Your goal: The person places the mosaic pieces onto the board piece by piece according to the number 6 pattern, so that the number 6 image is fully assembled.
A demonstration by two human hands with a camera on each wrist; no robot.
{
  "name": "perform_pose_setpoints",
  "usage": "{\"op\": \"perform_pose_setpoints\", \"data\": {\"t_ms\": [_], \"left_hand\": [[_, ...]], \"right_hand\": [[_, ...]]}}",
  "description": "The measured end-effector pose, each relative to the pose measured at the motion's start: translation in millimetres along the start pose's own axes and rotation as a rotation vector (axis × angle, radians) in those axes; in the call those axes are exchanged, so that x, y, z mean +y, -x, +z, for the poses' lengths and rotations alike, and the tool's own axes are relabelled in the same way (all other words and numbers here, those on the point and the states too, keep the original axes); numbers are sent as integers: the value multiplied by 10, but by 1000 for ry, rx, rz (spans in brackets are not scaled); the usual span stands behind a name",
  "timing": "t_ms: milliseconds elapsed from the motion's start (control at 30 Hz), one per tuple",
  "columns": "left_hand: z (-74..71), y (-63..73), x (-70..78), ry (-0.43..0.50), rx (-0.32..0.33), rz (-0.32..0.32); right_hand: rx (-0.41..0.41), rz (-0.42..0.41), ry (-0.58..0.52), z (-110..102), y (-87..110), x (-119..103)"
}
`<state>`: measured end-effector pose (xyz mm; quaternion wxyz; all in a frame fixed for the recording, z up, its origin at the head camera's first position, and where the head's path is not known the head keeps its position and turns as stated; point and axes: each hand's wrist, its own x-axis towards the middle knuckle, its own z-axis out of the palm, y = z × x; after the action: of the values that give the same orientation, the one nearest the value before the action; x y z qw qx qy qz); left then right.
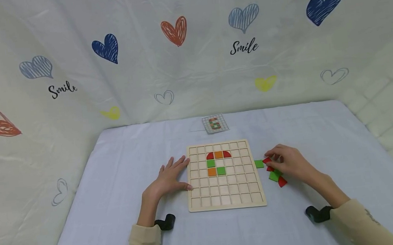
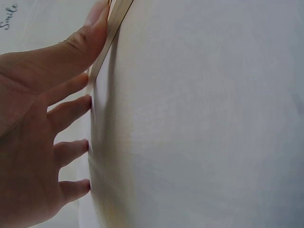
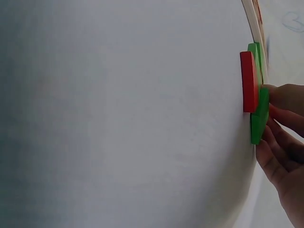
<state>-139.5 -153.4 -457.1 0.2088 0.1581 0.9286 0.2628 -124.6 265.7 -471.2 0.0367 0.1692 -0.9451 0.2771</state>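
A square wooden grid board lies on the table, with red, orange and green pieces in some cells; one is an orange square. My left hand rests at its left edge, fingers spread. The left wrist view shows the thumb against the board's wooden edge. To the right of the board, my right hand pinches a red piece between thumb and index finger, just above the loose pieces. Among these are a green square and a red quarter-round piece. The fingers partly cover the pile.
Beside the board's right edge lies another green square. A small pattern card with a coloured figure on a grid lies behind the board. A white cloth covers the table, and a curtain printed with hearts hangs behind.
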Motion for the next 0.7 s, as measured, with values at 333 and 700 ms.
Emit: {"op": "perform_pose_setpoints", "data": {"t_ms": [333,700], "left_hand": [[-8,8,2,5,7,2],[-15,9,4,8,0,12]], "right_hand": [[-43,60,35,-11,-61,-30],[-74,97,9,-1,-87,-22]]}}
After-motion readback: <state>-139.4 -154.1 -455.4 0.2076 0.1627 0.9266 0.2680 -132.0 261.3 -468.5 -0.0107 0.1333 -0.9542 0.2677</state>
